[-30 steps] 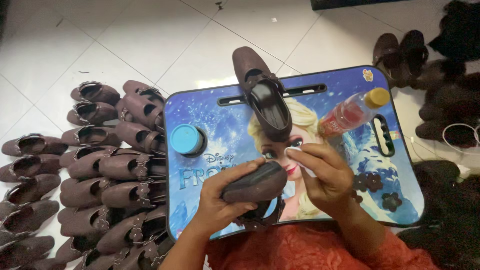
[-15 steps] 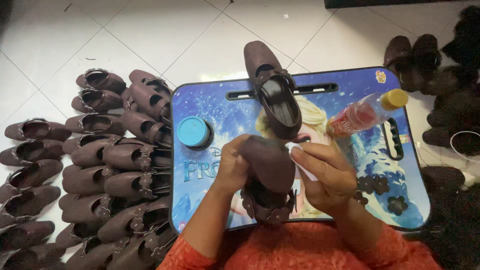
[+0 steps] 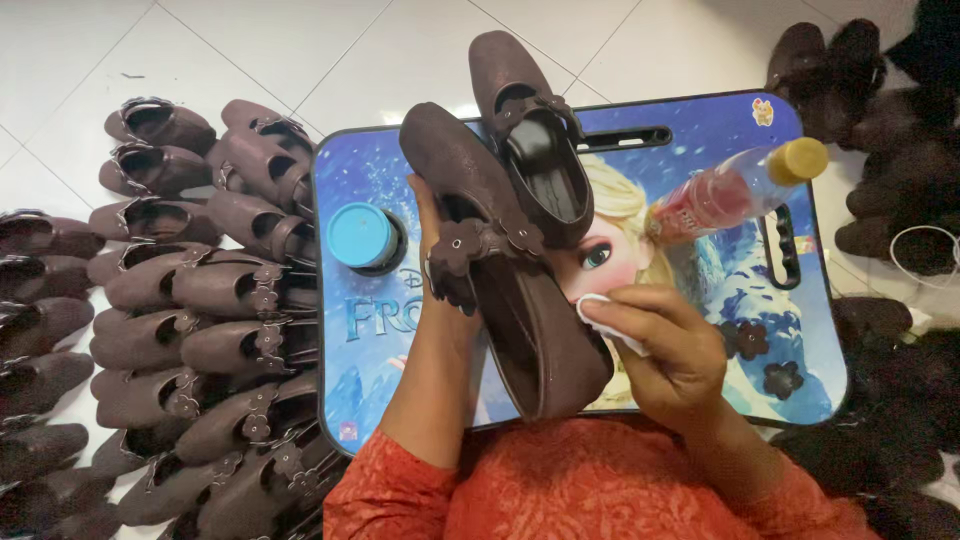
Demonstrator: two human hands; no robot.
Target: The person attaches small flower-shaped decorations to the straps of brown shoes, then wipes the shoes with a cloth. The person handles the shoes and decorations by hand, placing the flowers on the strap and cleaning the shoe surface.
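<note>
My left hand [image 3: 432, 262] holds a dark brown flat shoe [image 3: 500, 260] from underneath, toe pointing away, its flower strap facing up. My right hand [image 3: 665, 345] pinches a small white cloth [image 3: 603, 318] against the shoe's right side near the heel. A second matching brown shoe [image 3: 530, 130] lies on the blue cartoon-printed lap tray [image 3: 790, 330], just beyond the held one.
A blue round lid [image 3: 360, 235] sits in the tray's left cup hole. A plastic bottle of pink liquid with a yellow cap [image 3: 735, 190] lies on the tray's right. Two loose brown flowers [image 3: 765, 360] lie there too. Several brown shoes [image 3: 190, 300] are stacked left; darker shoes [image 3: 890, 120] right.
My left hand has turned the shoe from heel-up to lengthwise with the strap facing up, and lifted it higher. My right hand with the cloth has come against its side.
</note>
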